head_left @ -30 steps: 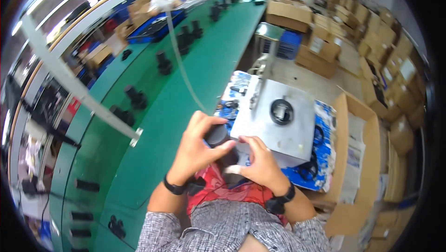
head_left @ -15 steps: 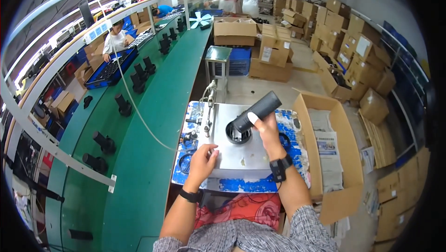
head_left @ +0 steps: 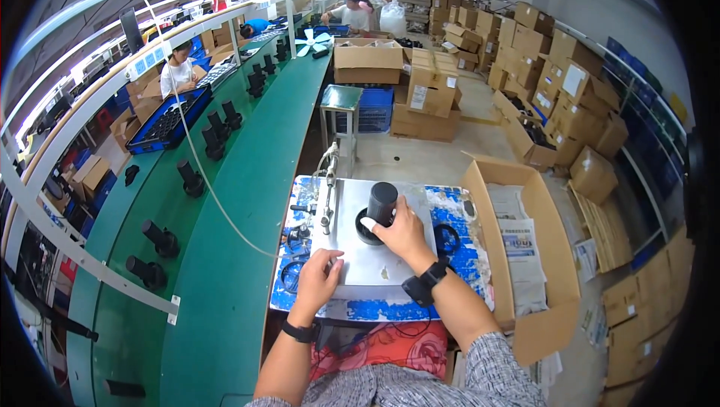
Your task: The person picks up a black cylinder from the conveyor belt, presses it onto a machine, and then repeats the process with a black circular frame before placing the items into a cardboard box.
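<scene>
My right hand grips a black cylindrical housing, thumb on its left side and fingers on its right. The housing stands nearly upright in a round black socket on a metal plate; its lower end is hidden. A white covering shows on my right thumb. My left hand hovers at the plate's near left edge, fingers loosely curled, thumb a little apart, holding nothing. A small pneumatic cylinder with fittings is fixed left of the socket.
The plate lies on a worn blue-and-white bench. A black ring rests at its right. An open carton with newspaper stands beside it. Along the left runs a green conveyor carrying several black housings. Co-workers sit beyond it.
My right hand has swung the housing from a slant to nearly upright, lowering it into the socket. My left hand stays near the plate's edge. The whole view has shifted slightly.
</scene>
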A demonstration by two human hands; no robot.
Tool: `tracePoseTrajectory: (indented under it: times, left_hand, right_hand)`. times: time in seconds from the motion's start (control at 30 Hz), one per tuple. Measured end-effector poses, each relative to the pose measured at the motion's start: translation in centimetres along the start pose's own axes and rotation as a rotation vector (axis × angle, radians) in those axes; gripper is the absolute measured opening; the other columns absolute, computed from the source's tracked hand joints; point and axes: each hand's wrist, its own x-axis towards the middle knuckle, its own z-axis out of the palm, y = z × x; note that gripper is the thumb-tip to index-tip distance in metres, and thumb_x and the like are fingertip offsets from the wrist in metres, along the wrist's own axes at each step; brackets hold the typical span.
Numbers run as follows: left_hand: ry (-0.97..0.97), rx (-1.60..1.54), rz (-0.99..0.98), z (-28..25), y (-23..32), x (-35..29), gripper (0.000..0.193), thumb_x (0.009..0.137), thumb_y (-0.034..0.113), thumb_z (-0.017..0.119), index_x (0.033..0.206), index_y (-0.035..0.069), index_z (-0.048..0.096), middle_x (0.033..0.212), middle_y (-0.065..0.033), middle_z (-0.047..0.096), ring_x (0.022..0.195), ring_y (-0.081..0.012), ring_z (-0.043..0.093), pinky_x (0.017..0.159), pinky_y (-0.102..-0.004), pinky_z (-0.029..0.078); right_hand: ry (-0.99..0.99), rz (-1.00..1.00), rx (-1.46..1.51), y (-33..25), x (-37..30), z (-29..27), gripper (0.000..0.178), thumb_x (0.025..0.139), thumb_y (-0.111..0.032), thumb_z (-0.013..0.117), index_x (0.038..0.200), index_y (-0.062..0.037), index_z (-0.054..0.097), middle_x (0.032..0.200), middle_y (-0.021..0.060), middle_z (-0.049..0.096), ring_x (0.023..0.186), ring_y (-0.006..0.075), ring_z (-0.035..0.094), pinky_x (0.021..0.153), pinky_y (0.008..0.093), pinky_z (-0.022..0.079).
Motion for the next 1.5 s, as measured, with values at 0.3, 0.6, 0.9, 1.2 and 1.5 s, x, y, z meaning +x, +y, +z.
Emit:
tracePoseTrajectory:
  times: [0.3, 0.6, 0.9, 1.2, 1.5]
  left_hand:
    - [0.008, 0.013, 0.024, 0.1, 0.2, 0.0, 0.014, 0.096, 0.010, 0.073, 0.109, 0.005, 0.075, 0.086, -0.0084, 0.063, 0.064, -0.0182, 0.053, 0.059, -0.0321, 0.044]
    - [0.006, 0.048, 0.047, 0.1, 0.0, 0.0, 0.013, 0.096, 0.010, 0.073, 0.108, 0.005, 0.075, 0.087, -0.0088, 0.064, 0.064, -0.0191, 0.055, 0.059, -0.0322, 0.045]
    - [-0.018, 0.052, 0.040, 0.0, 0.2, 0.0, 0.012, 0.095, 0.008, 0.072, 0.107, 0.005, 0.074, 0.088, -0.0117, 0.064, 0.068, -0.0255, 0.059, 0.062, -0.0360, 0.048]
    - [0.005, 0.069, 0.081, 0.1, -0.1, -0.2, 0.012, 0.096, 0.008, 0.072, 0.108, 0.005, 0.075, 0.087, -0.0100, 0.062, 0.064, -0.0207, 0.055, 0.060, -0.0331, 0.046]
    - [-0.058, -0.314, -0.160, -1.3, -1.3, 0.7, 0.016, 0.098, 0.009, 0.072, 0.112, 0.002, 0.073, 0.092, -0.0044, 0.064, 0.069, -0.0125, 0.056, 0.064, -0.0287, 0.048]
  right_hand:
    - [-0.008, -0.213, -0.086, 2.5, 1.1, 0.7, 0.064, 0.075, -0.039, 0.089, 0.116, -0.0007, 0.058, 0.115, 0.0231, 0.070, 0.108, 0.0426, 0.067, 0.099, 0.0541, 0.051]
    - [0.028, -0.233, -0.116, 2.4, 1.2, 0.5, 0.070, 0.074, -0.040, 0.087, 0.124, 0.0008, 0.060, 0.117, 0.0211, 0.071, 0.110, 0.0421, 0.068, 0.101, 0.0506, 0.050]
    - [-0.163, -0.327, 0.003, 3.3, 3.4, -1.6, 0.073, 0.073, -0.034, 0.093, 0.132, -0.0033, 0.062, 0.114, 0.0188, 0.077, 0.104, 0.0366, 0.075, 0.094, 0.0457, 0.058]
    - [-0.092, -0.132, 0.064, 1.2, 0.9, -0.7, 0.061, 0.075, -0.029, 0.086, 0.124, -0.0001, 0.062, 0.109, 0.0244, 0.076, 0.104, 0.0420, 0.075, 0.095, 0.0470, 0.059]
    - [-0.015, -0.196, 0.091, 1.9, 1.2, 0.3, 0.061, 0.075, -0.028, 0.084, 0.125, -0.0001, 0.062, 0.109, 0.0247, 0.076, 0.102, 0.0437, 0.075, 0.096, 0.0492, 0.058]
